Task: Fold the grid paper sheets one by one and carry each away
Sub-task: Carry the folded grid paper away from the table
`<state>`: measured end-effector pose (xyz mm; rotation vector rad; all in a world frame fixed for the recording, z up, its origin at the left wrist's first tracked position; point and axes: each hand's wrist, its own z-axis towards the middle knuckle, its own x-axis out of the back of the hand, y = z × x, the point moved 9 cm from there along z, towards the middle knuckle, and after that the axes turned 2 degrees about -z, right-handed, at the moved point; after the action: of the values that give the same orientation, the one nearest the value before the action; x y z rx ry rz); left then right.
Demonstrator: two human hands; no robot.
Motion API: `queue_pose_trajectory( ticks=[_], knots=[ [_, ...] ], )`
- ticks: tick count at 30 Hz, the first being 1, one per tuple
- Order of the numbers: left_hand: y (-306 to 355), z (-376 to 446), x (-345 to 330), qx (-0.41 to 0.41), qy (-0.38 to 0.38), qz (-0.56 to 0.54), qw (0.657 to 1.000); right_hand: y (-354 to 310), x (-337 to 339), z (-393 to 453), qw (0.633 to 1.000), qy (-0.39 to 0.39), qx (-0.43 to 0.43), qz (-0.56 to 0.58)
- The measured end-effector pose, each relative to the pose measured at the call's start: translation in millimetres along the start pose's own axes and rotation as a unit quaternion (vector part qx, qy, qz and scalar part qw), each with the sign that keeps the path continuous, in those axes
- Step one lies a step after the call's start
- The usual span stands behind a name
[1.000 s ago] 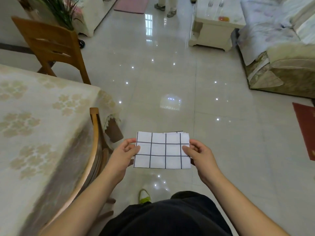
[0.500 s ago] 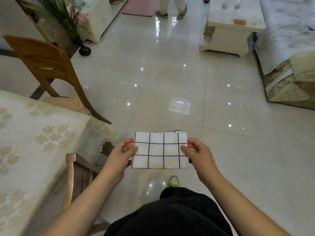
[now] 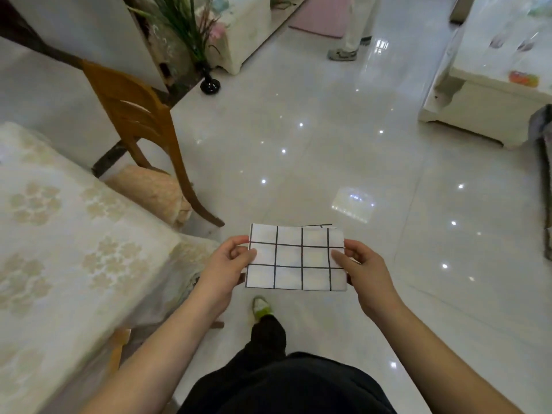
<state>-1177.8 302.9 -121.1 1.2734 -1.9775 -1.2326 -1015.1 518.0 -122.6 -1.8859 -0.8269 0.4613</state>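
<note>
Folded grid paper sheet (image 3: 295,258) is held level in the air in front of the person, above the glossy tiled floor (image 3: 343,150). Left hand (image 3: 228,264) pinches its left edge, thumb on top, fingers curled beneath; right hand (image 3: 363,267) pinches the right edge the same way. Both grips are closed on the sheet. Worktop with floral cloth (image 3: 59,234) lies to the left, a wooden chair (image 3: 134,115) beyond it. One shoe (image 3: 262,305) shows below the sheet.
</note>
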Motion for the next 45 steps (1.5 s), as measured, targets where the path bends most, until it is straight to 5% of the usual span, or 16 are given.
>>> queue_pose_trajectory(
  ticks=[14, 34, 45],
  knots=[
    [75, 167, 51, 0.046, 0.052, -0.103, 0.992, -105, -112, 171, 0.996, -0.080, -0.012, -0.024],
    [204, 380, 20, 0.036, 0.162, -0.148, 0.975, -247, -186, 450, 0.976, -0.204, -0.015, -0.077],
    [240, 464, 77, 0.036, 0.225, -0.179, 0.957, -297, -295, 541, 0.955, -0.272, 0.001, -0.120]
  ],
)
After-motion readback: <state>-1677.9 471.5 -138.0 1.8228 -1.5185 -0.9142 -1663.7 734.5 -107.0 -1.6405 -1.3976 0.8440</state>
